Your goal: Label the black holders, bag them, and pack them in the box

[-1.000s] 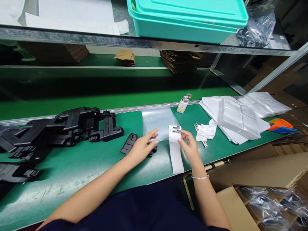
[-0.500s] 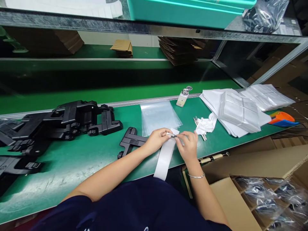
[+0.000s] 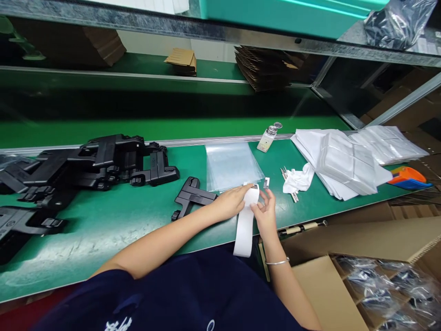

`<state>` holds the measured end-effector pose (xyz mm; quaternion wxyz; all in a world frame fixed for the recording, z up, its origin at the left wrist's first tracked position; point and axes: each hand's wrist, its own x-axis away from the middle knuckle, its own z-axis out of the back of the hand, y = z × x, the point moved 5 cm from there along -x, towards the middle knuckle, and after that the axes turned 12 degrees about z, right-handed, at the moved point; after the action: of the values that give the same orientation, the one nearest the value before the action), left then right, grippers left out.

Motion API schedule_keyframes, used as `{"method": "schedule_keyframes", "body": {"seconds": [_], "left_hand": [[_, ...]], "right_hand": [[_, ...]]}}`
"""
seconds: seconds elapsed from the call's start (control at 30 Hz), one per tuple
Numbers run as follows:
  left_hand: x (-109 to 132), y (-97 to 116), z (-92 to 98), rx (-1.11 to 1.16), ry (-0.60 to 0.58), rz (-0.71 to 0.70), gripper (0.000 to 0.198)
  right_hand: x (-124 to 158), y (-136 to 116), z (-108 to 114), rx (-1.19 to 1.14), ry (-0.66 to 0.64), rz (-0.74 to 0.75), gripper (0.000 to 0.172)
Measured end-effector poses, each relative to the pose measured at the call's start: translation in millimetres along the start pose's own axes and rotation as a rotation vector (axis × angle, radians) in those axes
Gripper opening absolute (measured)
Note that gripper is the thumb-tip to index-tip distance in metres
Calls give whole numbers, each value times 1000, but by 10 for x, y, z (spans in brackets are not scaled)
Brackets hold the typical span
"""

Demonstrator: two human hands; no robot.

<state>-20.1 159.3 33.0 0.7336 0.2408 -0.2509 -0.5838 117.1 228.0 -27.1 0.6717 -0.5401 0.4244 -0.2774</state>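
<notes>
A white label strip [image 3: 245, 230] hangs over the bench's front edge, its top end between my hands. My left hand [image 3: 231, 202] lies at the strip's upper left, fingers stretched over its top by a dark printed label. My right hand [image 3: 264, 209] pinches the strip's right edge with its thumb. A small label [image 3: 266, 183] stands at the tip of a raised right finger. Left of my left hand lies a black plastic part [image 3: 195, 195]. Clear plastic bags [image 3: 232, 163] are spread just behind my hands.
Black parts [image 3: 103, 161] are piled at the left. A bottle [image 3: 267, 139] stands at the back; a white cloth [image 3: 299, 178] and packed bags [image 3: 347, 161] lie right. An open carton [image 3: 329, 285] holds wrapped items below the bench's right side.
My hands have moved apart. A small label now shows on a right fingertip, and my left hand has flattened over the strip's top. The view has shifted slightly.
</notes>
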Motion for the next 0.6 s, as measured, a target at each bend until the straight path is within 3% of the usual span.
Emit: {"method": "schedule_keyframes", "body": {"seconds": [0.17,0.3,0.37,0.47,0.53,0.6], "left_hand": [[145,-17,5,-288,53,56,68],[379,-56,267,-274,37,12,46],[482,-276,520,-249,87,69,41],[642,-808,862,-219,175,191,44],[757,-1120,899,-158,141,221,48],[873,-1296,793,-55,116,247,51]], "right_hand": [[-216,17,-68,488,-60,145,73],[-538,27,-94,695,-86,241,77],[-628,62,-128,730,-124,259,76],[-694,132,-123,704,-205,311,72],[-783,186,-24,703,-229,355,69],[-961,233,142,726,-225,385,69]]}}
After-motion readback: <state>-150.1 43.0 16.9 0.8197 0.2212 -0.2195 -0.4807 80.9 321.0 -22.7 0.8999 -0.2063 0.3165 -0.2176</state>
